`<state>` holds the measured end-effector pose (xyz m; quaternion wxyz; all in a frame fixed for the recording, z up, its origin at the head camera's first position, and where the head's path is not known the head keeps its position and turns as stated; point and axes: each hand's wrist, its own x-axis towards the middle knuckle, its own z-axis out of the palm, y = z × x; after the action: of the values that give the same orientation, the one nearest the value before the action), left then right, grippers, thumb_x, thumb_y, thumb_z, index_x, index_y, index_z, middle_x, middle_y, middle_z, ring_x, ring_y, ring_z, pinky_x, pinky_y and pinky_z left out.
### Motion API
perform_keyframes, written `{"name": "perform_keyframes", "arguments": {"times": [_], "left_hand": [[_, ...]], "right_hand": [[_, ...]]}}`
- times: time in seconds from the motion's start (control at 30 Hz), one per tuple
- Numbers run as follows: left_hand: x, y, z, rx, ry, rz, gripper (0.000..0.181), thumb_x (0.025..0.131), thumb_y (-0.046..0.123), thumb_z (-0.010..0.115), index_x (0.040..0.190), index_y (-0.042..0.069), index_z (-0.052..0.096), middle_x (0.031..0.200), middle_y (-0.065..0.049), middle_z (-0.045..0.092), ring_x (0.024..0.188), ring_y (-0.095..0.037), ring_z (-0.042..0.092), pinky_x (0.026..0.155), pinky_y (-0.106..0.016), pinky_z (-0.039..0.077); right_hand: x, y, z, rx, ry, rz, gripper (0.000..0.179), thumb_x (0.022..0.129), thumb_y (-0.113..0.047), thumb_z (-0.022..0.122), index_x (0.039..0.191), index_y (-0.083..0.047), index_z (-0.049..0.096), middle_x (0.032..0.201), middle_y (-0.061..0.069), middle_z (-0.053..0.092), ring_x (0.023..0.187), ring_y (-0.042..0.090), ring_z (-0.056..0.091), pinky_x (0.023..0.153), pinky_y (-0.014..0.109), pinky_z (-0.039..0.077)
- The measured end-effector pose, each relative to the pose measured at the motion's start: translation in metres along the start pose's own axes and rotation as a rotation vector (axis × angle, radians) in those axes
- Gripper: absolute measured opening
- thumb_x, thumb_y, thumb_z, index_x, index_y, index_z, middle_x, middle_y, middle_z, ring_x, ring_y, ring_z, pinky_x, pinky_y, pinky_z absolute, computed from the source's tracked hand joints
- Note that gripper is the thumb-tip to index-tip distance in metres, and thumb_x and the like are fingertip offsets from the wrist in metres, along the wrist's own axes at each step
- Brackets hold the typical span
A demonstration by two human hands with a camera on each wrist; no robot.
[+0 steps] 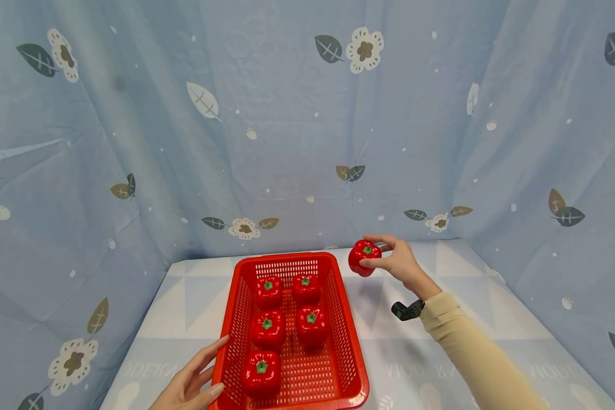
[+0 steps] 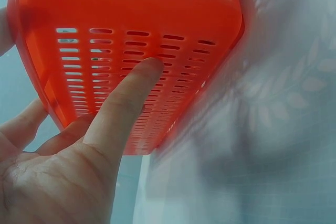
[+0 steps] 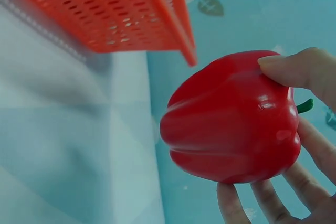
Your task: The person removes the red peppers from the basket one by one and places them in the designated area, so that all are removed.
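My right hand (image 1: 397,263) pinches a red bell pepper (image 1: 361,257) between thumb and fingers, to the right of the basket's far corner and above the table. In the right wrist view, the pepper's green stem (image 3: 305,106) points toward the palm, with the thumb across one side and fingers on the other. Several more red peppers (image 1: 269,329) sit stem up inside a red plastic basket (image 1: 349,336), in two columns. At the basket's left side, my left hand (image 1: 191,380) touches the wall with extended fingers; its thumb (image 2: 126,98) lies along the slotted wall.
The basket stands on a table (image 1: 200,302) under a pale patterned cloth. A blue curtain (image 1: 287,125) with flowers and leaves hangs behind and at both sides. A dark wrist strap (image 1: 409,310) is around my right wrist.
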<state>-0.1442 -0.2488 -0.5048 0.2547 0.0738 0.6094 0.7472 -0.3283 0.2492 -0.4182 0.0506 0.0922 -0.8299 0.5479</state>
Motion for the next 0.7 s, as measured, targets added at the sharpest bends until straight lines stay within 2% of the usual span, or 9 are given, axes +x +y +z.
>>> {"name": "perform_keyframes", "arguments": {"times": [0.13, 0.3, 0.47, 0.7], "left_hand": [[0.0, 0.002, -0.001, -0.012, -0.017, -0.01, 0.082, 0.115, 0.015, 0.057, 0.177, 0.016, 0.003, 0.179, -0.025, -0.009, 0.144, -0.033, 0.053, 0.106, -0.067, 0.053], [0.0, 0.002, -0.001, -0.026, -0.029, -0.011, 0.081, 0.116, 0.015, 0.056, 0.177, 0.016, 0.003, 0.178, -0.025, -0.01, 0.144, -0.032, 0.053, 0.107, -0.067, 0.053], [0.001, -0.002, -0.003, -0.031, -0.023, -0.008, 0.082, 0.116, 0.015, 0.056, 0.177, 0.015, 0.002, 0.178, -0.027, -0.009, 0.143, -0.033, 0.054, 0.106, -0.067, 0.053], [0.002, -0.005, -0.006, -0.039, -0.024, -0.012, 0.085, 0.116, 0.015, 0.057, 0.177, 0.013, -0.001, 0.178, -0.028, -0.011, 0.144, -0.033, 0.053, 0.106, -0.067, 0.053]], "right_hand": [[0.004, 0.012, 0.004, -0.014, 0.021, 0.026, 0.067, 0.087, -0.016, 0.095, 0.148, -0.007, 0.069, 0.146, 0.021, 0.057, 0.121, 0.037, 0.054, 0.084, 0.039, 0.061], [0.006, 0.024, 0.009, -0.021, 0.054, 0.076, 0.068, 0.087, -0.018, 0.095, 0.149, -0.008, 0.069, 0.149, 0.019, 0.057, 0.121, 0.036, 0.052, 0.083, 0.038, 0.058], [0.006, 0.034, 0.014, -0.023, 0.074, 0.11, 0.07, 0.088, -0.02, 0.094, 0.15, -0.006, 0.067, 0.15, 0.021, 0.056, 0.121, 0.036, 0.052, 0.087, 0.046, 0.059], [0.005, 0.045, 0.017, -0.044, 0.089, 0.183, 0.071, 0.087, -0.022, 0.096, 0.151, -0.01, 0.067, 0.151, 0.019, 0.055, 0.123, 0.036, 0.056, 0.087, 0.036, 0.055]]}}
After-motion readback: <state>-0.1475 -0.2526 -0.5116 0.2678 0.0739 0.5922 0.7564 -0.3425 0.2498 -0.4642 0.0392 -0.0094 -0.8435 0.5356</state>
